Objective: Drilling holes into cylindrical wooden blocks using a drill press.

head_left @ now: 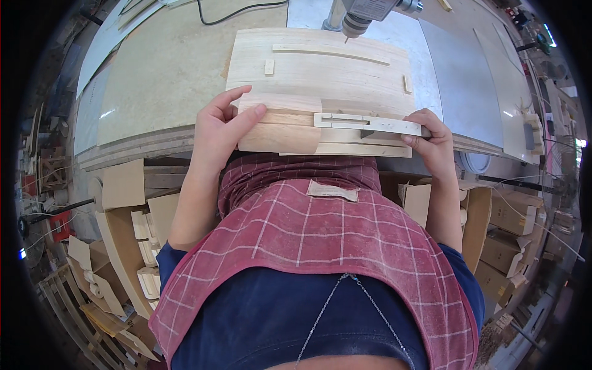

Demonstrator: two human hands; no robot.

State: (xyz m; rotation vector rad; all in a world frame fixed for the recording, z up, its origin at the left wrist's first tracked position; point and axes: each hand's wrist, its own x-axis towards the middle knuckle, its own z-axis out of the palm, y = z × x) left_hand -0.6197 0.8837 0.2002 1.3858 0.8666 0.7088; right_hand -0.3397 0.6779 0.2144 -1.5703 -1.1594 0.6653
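At the bench's front edge, my left hand (220,128) grips the left end of a pale wooden block (277,137) with rounded faces and a groove along its length. The thumb lies on top of it. A narrow, light-coloured slotted strip (394,127) reaches from the block's right end to my right hand (431,137). That hand pinches the strip's far end between thumb and fingers. A dark, flat part (368,133) shows just under the strip; what it is I cannot tell. Beneath both pieces lies a wooden board (333,80), partly covered by them.
Thin wooden battens (333,54) are fixed on the board. Over its far edge hangs a drill chuck (355,26) with a bit. A black cable (246,8) crosses the back left of the bench. Cardboard boxes (123,185) with wooden pieces stand below the bench on both sides.
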